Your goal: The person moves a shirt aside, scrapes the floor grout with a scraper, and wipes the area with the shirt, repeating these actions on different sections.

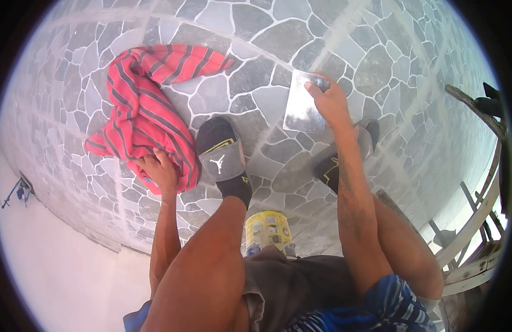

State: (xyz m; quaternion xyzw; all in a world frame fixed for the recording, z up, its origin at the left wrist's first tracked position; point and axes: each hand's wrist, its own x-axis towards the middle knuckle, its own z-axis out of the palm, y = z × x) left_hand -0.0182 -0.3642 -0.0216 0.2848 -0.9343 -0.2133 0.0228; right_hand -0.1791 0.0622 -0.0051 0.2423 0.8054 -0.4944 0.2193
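Note:
My right hand point(331, 102) grips a flat, shiny rectangular metal plate point(300, 108) by its right side, thumb on the top face. The plate is over the grey stone-patterned floor point(289, 41), near my right foot. On the left, a crumpled red cloth point(148, 108) with dark stripes lies spread on the floor. My left hand point(161, 171) is closed on the lower part of this cloth, its fingers bent into the folds. A small bluish patch shows beside that hand; I cannot make out what it is.
Between my legs stands a yellow-labelled bucket point(268, 229). My feet are in dark slides point(223, 160). Wooden poles and planks point(472, 227) stand along the right edge. A pale wall point(62, 243) runs at lower left, with a small dark-blue object point(23, 190) near it.

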